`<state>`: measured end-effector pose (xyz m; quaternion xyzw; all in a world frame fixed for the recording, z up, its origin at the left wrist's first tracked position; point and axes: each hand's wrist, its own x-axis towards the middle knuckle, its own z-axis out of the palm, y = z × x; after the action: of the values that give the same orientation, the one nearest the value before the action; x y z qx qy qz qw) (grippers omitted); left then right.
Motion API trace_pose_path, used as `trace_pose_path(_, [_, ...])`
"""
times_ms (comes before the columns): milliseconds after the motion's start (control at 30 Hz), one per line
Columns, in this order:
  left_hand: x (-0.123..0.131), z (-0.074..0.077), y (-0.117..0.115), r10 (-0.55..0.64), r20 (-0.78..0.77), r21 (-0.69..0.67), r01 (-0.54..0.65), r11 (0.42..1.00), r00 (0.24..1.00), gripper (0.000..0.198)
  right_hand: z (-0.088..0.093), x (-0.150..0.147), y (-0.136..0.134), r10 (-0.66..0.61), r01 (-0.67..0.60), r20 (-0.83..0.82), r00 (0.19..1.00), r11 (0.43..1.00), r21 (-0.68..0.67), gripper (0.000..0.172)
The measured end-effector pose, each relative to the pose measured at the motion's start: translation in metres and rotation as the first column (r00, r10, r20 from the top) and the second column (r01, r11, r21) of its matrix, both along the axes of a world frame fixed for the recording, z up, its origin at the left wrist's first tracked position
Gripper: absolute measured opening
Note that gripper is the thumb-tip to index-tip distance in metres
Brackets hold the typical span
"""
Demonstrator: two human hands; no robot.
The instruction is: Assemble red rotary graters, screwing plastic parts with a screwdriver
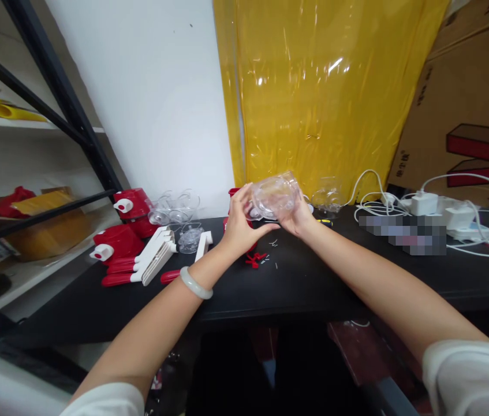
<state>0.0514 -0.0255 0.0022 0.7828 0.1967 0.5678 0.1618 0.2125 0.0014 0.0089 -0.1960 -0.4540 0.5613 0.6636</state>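
Note:
A clear plastic container point(275, 193), round and see-through, is held up above the black table, tilted on its side. My right hand point(298, 216) grips it from the right and below. On its left side, my left hand point(241, 222) has its fingers curved against the rim, with the thumb stretched out below. Behind and beneath my hands, red parts are partly hidden. Small red cross-shaped pieces point(254, 260) and several tiny metal pins or screws point(273, 243) lie on the table below. Left of my left hand is a white crank-like handle point(202, 245) with a red grip.
Red housings point(116, 242), white-and-red handles point(157, 257) and clear plastic parts point(177, 208) stand at the left of the black table point(296, 289). White cables and chargers point(424, 203) crowd the right. A yellow wrapped panel point(313, 104) rises behind; a shelf rack point(92, 156) stands left.

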Motion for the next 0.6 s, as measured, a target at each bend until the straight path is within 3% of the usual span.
trace_pose_path(167, [-0.004, 0.016, 0.0, 0.022, 0.25, -0.197, 0.028, 0.98, 0.968, 0.105, 0.0, -0.013, -0.009, 0.125, -0.118, 0.048, 0.991, 0.986, -0.118, 0.052])
trace_pose_path(400, [-0.017, 0.026, 0.018, -0.153, 0.461, -0.22, 0.28, 0.935, 0.874, 0.091, -0.002, -0.004, -0.016, 0.442, -0.395, 0.25, 0.862, 0.893, -0.216, 0.055])
trace_pose_path(500, [-0.028, 0.024, 0.026, -0.11, 0.537, -0.287, 0.304, 0.908, 0.836, 0.08, -0.005, -0.003, -0.02, 0.457, -0.396, 0.438, 0.774, 0.89, -0.228, 0.046])
trace_pose_path(600, [-0.045, 0.025, 0.035, -0.064, 0.608, -0.37, 0.355, 0.859, 0.791, 0.07, -0.01, -0.012, -0.029, 0.329, -0.31, 0.711, 0.621, 0.937, -0.163, 0.035])
